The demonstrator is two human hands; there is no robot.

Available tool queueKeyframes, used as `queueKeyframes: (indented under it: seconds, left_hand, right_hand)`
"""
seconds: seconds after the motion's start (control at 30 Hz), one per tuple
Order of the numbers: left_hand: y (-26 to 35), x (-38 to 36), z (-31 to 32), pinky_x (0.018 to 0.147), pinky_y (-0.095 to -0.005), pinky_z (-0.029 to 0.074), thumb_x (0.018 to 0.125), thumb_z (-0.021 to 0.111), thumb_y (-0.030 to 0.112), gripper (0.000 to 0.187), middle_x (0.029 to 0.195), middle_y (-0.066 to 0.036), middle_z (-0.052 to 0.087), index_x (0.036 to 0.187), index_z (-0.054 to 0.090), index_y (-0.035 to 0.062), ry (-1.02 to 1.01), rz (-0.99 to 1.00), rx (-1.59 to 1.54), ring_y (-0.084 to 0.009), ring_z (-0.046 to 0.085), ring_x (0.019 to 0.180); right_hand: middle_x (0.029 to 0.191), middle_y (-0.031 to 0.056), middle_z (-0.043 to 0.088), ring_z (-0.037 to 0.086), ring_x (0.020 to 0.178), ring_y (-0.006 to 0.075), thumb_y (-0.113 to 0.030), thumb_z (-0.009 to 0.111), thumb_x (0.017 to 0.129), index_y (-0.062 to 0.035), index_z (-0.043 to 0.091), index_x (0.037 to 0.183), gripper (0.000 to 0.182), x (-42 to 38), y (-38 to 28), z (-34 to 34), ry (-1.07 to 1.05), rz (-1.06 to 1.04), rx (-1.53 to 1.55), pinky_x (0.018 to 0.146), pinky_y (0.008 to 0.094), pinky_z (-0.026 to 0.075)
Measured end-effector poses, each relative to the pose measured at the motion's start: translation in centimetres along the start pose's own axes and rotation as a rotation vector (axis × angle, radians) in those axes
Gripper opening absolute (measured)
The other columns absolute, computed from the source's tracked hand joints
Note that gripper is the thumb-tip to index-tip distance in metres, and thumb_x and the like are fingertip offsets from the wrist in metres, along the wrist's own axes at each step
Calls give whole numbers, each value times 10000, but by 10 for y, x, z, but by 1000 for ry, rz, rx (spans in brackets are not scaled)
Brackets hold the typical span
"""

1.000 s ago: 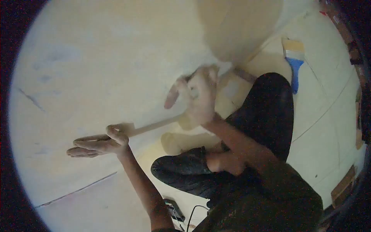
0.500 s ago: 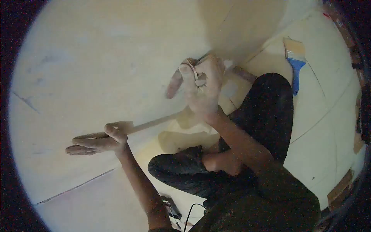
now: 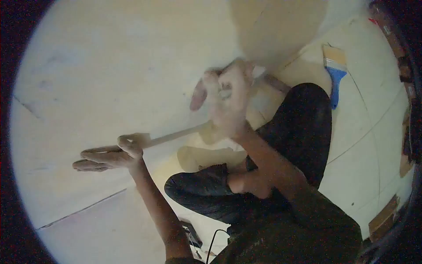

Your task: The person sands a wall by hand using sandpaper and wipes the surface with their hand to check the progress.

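My left hand lies flat against the large pale surface at left, fingers stretched out and thumb apart, with nothing in it. My right hand is dust-coated and smeared by motion, near the same surface. Its fingers are curled round a thin, pale piece that shows at the knuckle side; I cannot make out what it is. A narrow grey strip runs between the left thumb and the right wrist. Dust or old marks spot the pale surface.
A wide paintbrush with a blue handle lies on the pale tiled floor beyond my bent dark-trousered knee. A dark device with a black cable sits by my left arm. Brown boxes line the right edge.
My right hand has become blurred by motion, staying at about the same place. The left hand stays flat on the surface. The whole view has shifted slightly.
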State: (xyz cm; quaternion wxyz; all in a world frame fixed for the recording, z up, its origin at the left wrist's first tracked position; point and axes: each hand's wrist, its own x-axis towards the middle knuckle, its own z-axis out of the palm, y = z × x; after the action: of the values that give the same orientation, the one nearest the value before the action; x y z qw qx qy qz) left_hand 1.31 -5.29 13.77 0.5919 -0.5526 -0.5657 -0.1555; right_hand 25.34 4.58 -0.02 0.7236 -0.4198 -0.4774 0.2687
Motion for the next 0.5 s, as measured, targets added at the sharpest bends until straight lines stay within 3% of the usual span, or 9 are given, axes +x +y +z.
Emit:
queueKeyframes:
  seconds: [0.07,0.17,0.27,0.37,0.43,0.5]
  left_hand:
    - [-2,-4,-1,1273,-607,44,1014,330,688,939,1712,-271,6,1650,147,23,-16,-30,0,-413,-34,1599]
    - [-3,8,-4,1272,-609,44,1013,337,692,949,1712,-273,3,1650,135,19,8,85,-19,-411,-36,1599]
    - [-3,2,-4,1270,-602,40,1016,345,682,943,1713,-274,-3,1652,132,20,-18,36,-19,-411,-43,1599]
    - [0,4,-6,1267,-605,29,1017,361,675,942,1712,-278,-14,1651,133,15,-28,40,-25,-417,-49,1598]
    - [0,10,-4,1264,-608,20,1019,372,669,943,1711,-281,-19,1649,133,8,-12,57,-33,-422,-49,1597]
    - [2,10,-5,1261,-608,21,1025,373,655,930,1712,-281,-16,1650,133,10,1,59,-29,-428,-44,1596]
  right_hand:
    - [851,94,635,528,785,314,-134,781,858,-113,533,805,255,-10,1,4,5,36,21,834,464,360]
    - [808,79,640,521,750,288,-105,778,860,-116,514,807,270,-37,7,1,-172,59,-146,845,447,367]
    - [821,90,610,518,811,307,-115,769,871,-122,502,783,281,-23,9,6,-26,55,116,893,488,354]
    - [760,76,591,511,773,282,-92,736,898,-114,486,814,265,-4,3,3,44,-28,-14,896,486,340]
    - [642,50,573,490,678,219,-18,667,943,-99,459,849,242,-5,1,-1,2,-159,-136,837,416,366]
    - [632,40,564,480,688,224,-18,668,939,-104,461,852,240,4,-8,-2,-5,-168,-72,829,424,360]
